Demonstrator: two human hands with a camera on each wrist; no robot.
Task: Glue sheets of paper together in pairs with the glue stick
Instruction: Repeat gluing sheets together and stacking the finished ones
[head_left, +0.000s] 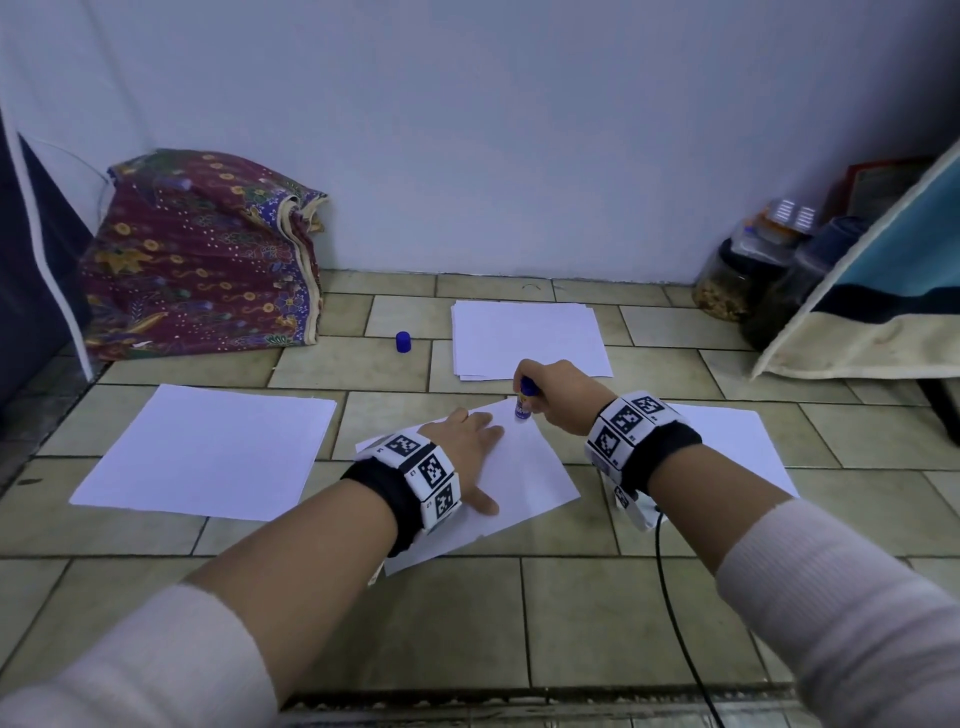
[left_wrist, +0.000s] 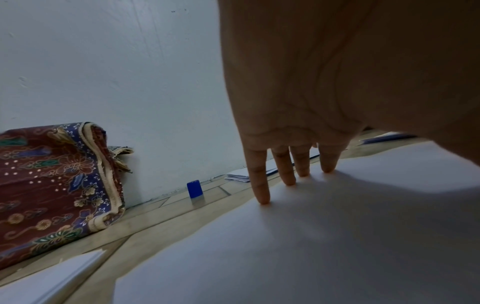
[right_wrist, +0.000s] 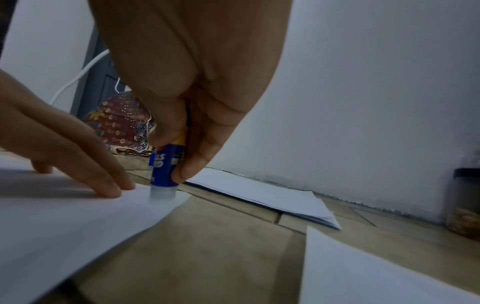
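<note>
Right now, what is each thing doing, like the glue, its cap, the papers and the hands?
glue stick: uncapped, upright, tip on sheet's far corner
blue cap: off, standing on floor
sheet: flat, pinned down
left hand: flat, pressing sheet
right hand: gripping glue stick
far paper stack: untouched

4 paper lots (head_left: 530, 332), 1 glue stick (head_left: 524, 400), 1 cap (head_left: 403, 342).
</note>
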